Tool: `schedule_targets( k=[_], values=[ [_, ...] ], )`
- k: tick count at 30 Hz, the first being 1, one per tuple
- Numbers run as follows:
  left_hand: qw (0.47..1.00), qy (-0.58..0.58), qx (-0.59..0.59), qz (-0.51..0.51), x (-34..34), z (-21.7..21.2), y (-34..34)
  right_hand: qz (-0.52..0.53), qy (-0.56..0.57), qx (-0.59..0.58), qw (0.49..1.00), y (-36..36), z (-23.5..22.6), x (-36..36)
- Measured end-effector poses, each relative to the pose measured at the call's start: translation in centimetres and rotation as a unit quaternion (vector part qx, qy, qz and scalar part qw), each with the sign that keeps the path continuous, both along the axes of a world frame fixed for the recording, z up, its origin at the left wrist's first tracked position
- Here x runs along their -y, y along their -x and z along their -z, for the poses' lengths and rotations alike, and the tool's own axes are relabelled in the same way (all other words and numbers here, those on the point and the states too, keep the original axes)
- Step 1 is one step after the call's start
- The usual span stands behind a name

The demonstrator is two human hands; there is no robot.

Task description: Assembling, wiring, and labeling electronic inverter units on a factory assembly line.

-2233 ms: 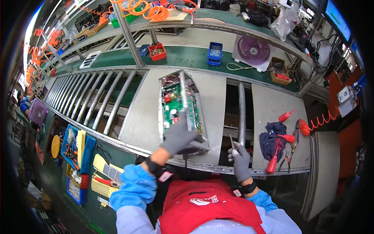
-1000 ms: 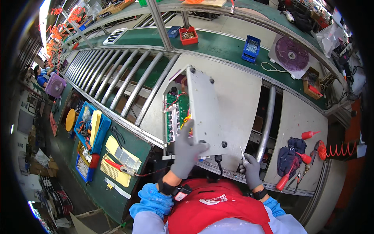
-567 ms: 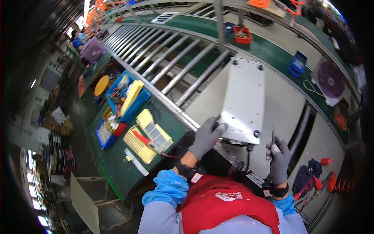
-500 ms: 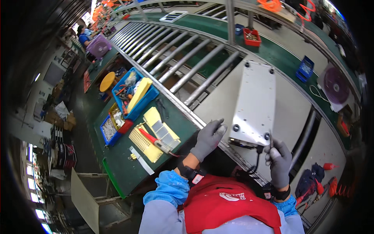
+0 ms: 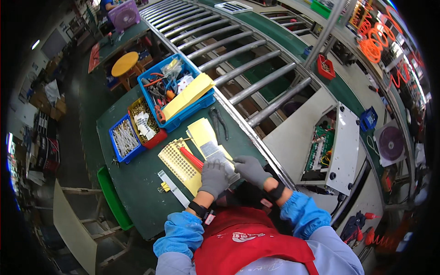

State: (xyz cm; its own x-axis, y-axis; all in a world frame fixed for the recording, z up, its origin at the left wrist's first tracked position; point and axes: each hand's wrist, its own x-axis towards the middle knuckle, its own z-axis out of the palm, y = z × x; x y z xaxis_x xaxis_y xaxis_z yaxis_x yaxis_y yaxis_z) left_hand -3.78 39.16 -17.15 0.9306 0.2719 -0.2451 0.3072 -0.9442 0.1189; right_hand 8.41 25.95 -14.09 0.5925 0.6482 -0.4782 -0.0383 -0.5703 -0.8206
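Note:
My left hand, in a grey glove, lies with its fingers stretched over the grey label sheet and beside the red-handled tool. My right hand, gloved too, is closed on a thin pointed tool above the sheet's right edge; its kind is hard to tell. Yellow backing paper lies under the labels, and a yellow sheet of round dots is left of them. At right, a white metal case with black feet shows green circuit boards in its open side.
A blue bin of hand tools stands behind the sheets, with pliers beside it. Small blue and red bins hold metal parts. The roller conveyor runs behind; a yellow stool stands at far left.
Both hands have moved left, away from the white case, to the label sheets on the green bench. The view has turned left, and the case's open side now shows.

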Motion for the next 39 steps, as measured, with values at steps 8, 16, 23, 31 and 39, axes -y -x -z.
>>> schedule_targets(
  k=[8,16,23,31,39],
  values=[
    [0.998,0.034,0.005,0.047,-1.6,-0.1,0.8,-0.073,0.121,0.052,0.989,-1.1,1.5,-8.1],
    [0.996,0.047,0.059,0.047,-1.9,0.5,1.0,-0.108,0.161,0.147,0.970,0.6,-1.4,-9.8],
    [0.997,0.019,0.040,0.068,-2.0,0.1,0.9,-0.031,0.030,0.056,0.997,0.0,0.0,-8.4],
    [0.983,0.164,0.071,0.038,-3.4,-2.7,-1.4,0.027,-0.175,0.260,0.949,-0.5,-11.5,-3.2],
    [0.635,0.737,0.187,-0.138,0.6,-14.2,-8.8,0.025,-0.091,0.433,0.896,0.8,-16.6,9.6]
  ],
)
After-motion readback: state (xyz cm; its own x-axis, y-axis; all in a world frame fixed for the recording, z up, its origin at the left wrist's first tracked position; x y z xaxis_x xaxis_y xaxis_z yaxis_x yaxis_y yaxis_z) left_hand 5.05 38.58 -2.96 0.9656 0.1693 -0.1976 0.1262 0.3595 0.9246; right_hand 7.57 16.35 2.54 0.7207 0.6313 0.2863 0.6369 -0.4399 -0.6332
